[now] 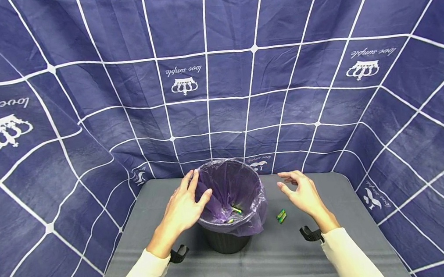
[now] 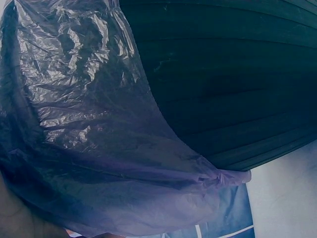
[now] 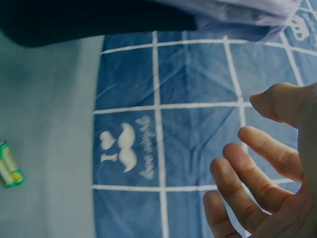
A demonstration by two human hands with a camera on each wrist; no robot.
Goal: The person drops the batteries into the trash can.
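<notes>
Steadying the lined bin [image 1: 229, 226], the left hand [image 1: 183, 207] is resting open-fingered on its rim. The right hand [image 1: 304, 194] is hovering open, holding nothing, near the green batteries [image 1: 281, 215] lying on the desk [image 1: 335, 252] beside the bin. A firm pinch would likely serve best.

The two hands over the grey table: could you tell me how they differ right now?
The left hand rests on the rim of the bin, fingers on its purple liner; the right hand touches nothing. The left sits at the bin, the right beside it, above the green batteries. Both have relaxed fingers and white sleeves.
</notes>
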